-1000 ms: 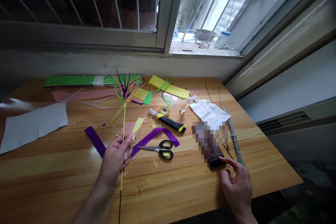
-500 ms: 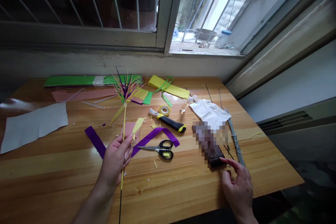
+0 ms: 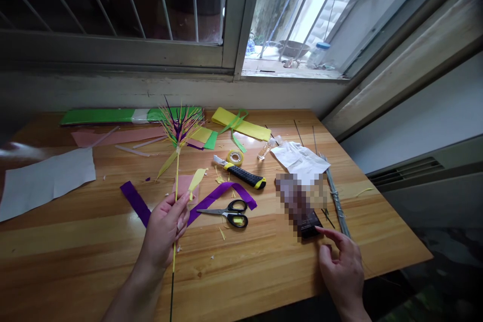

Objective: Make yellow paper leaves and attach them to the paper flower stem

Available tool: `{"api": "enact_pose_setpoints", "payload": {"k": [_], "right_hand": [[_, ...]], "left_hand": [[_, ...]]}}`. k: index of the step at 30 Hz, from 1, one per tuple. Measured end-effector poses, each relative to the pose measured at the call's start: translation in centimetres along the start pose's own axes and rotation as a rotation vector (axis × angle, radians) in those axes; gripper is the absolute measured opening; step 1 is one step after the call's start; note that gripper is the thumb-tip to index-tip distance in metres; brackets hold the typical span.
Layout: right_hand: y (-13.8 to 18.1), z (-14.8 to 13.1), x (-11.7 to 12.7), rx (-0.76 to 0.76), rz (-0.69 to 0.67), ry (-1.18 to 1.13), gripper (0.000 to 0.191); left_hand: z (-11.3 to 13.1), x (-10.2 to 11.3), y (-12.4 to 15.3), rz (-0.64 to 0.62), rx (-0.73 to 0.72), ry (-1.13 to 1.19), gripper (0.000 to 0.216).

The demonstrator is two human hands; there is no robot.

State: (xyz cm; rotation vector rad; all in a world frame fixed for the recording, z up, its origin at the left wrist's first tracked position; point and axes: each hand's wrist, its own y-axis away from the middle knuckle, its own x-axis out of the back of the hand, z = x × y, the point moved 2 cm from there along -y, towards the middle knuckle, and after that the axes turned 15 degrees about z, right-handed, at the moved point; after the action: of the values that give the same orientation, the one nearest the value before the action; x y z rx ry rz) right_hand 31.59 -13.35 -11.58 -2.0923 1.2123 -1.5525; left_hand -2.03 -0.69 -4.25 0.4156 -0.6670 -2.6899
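My left hand (image 3: 166,226) is closed round the yellow-wrapped stem of a paper flower (image 3: 180,128), held upright. Its head is a spray of thin purple, pink, yellow and green strips. One yellow paper leaf (image 3: 166,165) hangs below the head; another leaf (image 3: 196,181) sticks out by my thumb and fingertips. Below my hand, bare dark wire shows at the stem's lower end. My right hand (image 3: 342,266) holds nothing; its index finger reaches to the near end of a phone (image 3: 311,226), the other fingers curled. Most of the phone is blurred out.
Scissors (image 3: 228,212) lie over a purple paper strip (image 3: 215,195), near a box cutter (image 3: 245,177) and tape roll (image 3: 235,157). Behind are folded yellow paper (image 3: 245,126) and a green pack (image 3: 98,116). White tissue (image 3: 300,158) and bundled wires (image 3: 337,198) lie right.
The whole view has shifted very slightly. Both hands keep their places, the left on the flower stem and the right index finger at the phone's near end.
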Motion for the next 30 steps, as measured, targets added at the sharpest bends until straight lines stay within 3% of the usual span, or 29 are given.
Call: {"api": "enact_pose_setpoints", "payload": {"k": [9,30], "right_hand": [[0.03,-0.01,-0.37,0.073,-0.051,-0.025,0.028],[-0.54,-0.07,-0.21,0.017,0.009,0.005,0.031]], "left_hand": [[-0.09,0.15,-0.14,0.007,0.008,0.005,0.026],[0.10,0.05,-0.26,0.023,0.005,0.010,0.027]]}}
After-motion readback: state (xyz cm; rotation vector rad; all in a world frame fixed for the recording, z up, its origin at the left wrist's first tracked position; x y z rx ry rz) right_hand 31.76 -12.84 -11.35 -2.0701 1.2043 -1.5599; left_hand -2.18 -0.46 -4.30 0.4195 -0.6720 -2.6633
